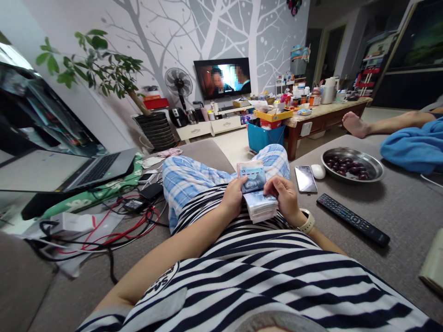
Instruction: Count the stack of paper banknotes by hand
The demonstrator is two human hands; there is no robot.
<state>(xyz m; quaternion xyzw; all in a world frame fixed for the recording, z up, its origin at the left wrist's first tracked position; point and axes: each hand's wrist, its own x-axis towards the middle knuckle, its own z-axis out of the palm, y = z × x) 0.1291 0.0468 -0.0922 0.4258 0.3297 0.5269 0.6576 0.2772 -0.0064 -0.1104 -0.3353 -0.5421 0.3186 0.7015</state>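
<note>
A thick stack of banknotes (263, 213) rests over my lap, its layered edges facing me. My left hand (234, 196) grips the notes from the left, thumb lying on top. The upper notes (254, 180) lean up and away, showing a bluish printed portrait. On the right side, my right hand (282, 191) has its fingers curled against the notes and pinches at their edge. A pale watch (306, 222) is on my right wrist. The undersides of the notes and the fingers below them are hidden.
To the right lie a phone (306, 179), a white mouse (318, 171), a remote control (353, 220) and a steel bowl (375, 174) of dark round fruit. Another person's foot (355, 124) is beyond. Tangled cables (114, 235) and an open laptop (100, 168) are on the left.
</note>
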